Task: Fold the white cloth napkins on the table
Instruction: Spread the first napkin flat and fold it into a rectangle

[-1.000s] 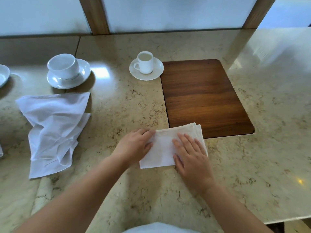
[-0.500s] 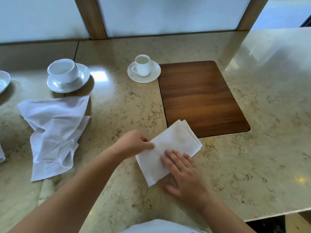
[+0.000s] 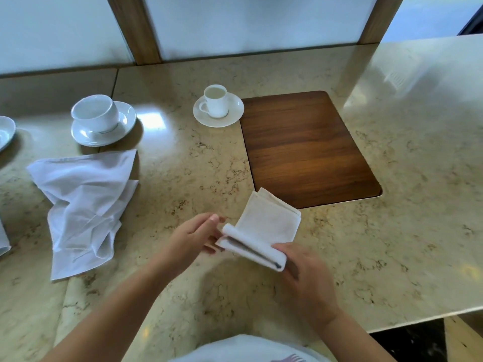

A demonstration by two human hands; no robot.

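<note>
Change: since the earlier frames the folded napkin point(image 3: 264, 228) has turned from flat under both palms to an angled position with its near edge lifted and rolled over.
Left hand: left hand point(image 3: 193, 236) holds the left end of the rolled edge, thumb above and fingers curled beneath.
Right hand: right hand point(image 3: 303, 273) grips the right end of the rolled edge, fingers curled round the fold.
Folded napkin: far half lies on the desk point(image 3: 392, 231), its far corner just beside the near edge of the wooden inlay panel point(image 3: 305, 147).
Second napkin: crumpled white napkin point(image 3: 81, 207) lies unfolded at the left, well apart from both hands.
Crockery: small cup on saucer point(image 3: 217, 107) stands touching the panel's far left corner; large cup on saucer point(image 3: 100, 121) stands farther left, beyond the crumpled napkin.
</note>
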